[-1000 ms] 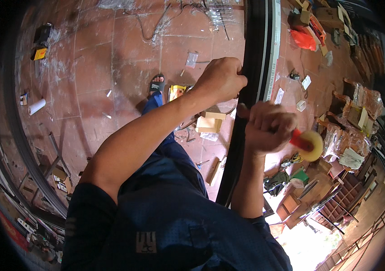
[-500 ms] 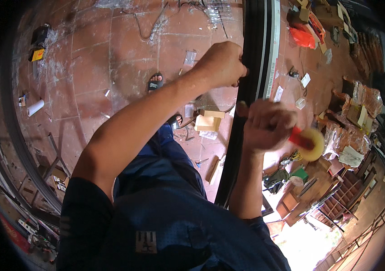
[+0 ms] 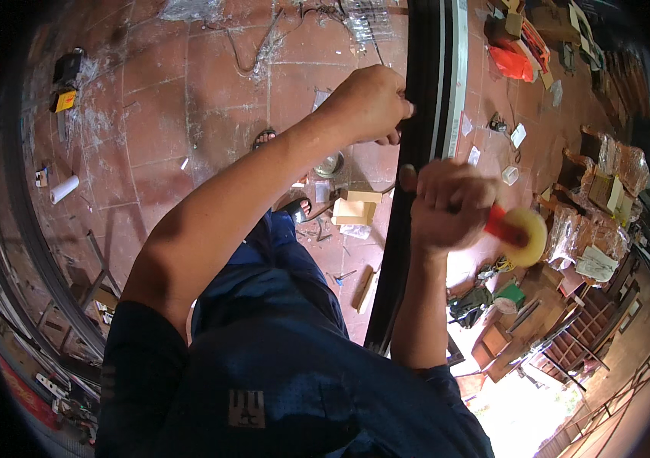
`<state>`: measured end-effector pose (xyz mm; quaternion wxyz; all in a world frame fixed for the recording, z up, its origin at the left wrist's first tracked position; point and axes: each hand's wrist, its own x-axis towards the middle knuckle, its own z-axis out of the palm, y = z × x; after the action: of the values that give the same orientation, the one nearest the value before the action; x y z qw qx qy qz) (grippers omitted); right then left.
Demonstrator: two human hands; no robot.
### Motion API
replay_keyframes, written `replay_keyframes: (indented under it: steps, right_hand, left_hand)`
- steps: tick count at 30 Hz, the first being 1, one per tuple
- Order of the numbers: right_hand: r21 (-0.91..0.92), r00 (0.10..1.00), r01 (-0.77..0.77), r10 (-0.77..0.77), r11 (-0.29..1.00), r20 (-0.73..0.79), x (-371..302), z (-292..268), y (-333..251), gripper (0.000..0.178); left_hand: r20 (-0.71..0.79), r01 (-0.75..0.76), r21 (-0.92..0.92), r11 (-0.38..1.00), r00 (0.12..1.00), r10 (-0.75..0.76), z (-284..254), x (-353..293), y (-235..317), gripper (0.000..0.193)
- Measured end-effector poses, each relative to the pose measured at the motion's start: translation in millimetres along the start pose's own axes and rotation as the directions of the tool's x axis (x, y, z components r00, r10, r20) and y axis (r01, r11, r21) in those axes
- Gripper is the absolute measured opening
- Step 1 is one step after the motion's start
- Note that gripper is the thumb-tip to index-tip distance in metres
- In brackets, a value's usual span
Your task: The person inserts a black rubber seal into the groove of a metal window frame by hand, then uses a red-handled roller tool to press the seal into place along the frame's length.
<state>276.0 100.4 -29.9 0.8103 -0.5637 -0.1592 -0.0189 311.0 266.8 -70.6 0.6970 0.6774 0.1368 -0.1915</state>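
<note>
Crossing in front of me is a long black metal profile (image 3: 423,91), with a pale strip (image 3: 456,69) along its right side. My left hand (image 3: 374,103) is closed at the profile's left edge, fingertips pinched against it; anything between them is too small or hidden to name. Lower down, my right hand (image 3: 451,210) wraps around a red-handled tool with a round, pale yellow translucent end (image 3: 527,238). Its thumb reaches toward the profile's edge. Most of the handle is hidden by the fingers, and its exact kind does not show.
An open cardboard box (image 3: 355,210) lies on the tiled floor left of the profile, near my sandalled feet. More dark profiles (image 3: 39,244) run along the left side. Plastic-wrapped wooden furniture (image 3: 600,198) and an orange-red bag (image 3: 510,61) are at right. A white roll (image 3: 64,188) lies far left.
My left hand has shifted slightly up and left along the profile. The right hand and its tool have barely moved. A round metal bowl-like thing now shows beneath my left forearm.
</note>
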Motion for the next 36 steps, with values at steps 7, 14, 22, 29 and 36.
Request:
replay_keyframes:
  steps: [7, 14, 22, 29, 36]
  right_hand:
    - [-0.104, 0.999, 0.009, -0.005, 0.995, 0.038, 19.0, 5.1, 6.1, 0.036]
    - [-0.002, 0.994, 0.021, -0.020, 1.000, 0.108, 25.1, 2.8, 11.5, 0.031]
    - [0.001, 0.992, 0.028, -0.028, 1.000, 0.123, 31.1, 1.8, 14.7, 0.034]
    - [-0.043, 0.997, 0.041, -0.038, 0.998, 0.074, 48.8, 15.2, 21.8, 0.034]
    - [-0.007, 0.998, 0.017, -0.016, 1.000, 0.063, 67.2, 22.7, 31.2, 0.037]
  left_hand:
    - [-0.091, -0.012, 0.149, 0.989, 0.995, 0.026, -1.5, 8.6, 9.2, 0.019]
    - [-0.097, -0.057, 0.276, 0.959, 0.992, 0.086, -5.8, 17.1, 8.7, 0.021]
    - [-0.046, 0.010, 0.164, 0.986, 0.999, -0.003, -13.0, 22.5, 4.5, 0.019]
    - [-0.011, 0.016, -0.060, 0.998, 1.000, -0.016, -37.7, 46.9, 23.8, 0.019]
    - [-0.065, -0.057, 0.243, 0.968, 0.995, 0.075, -36.0, 54.0, 21.1, 0.021]
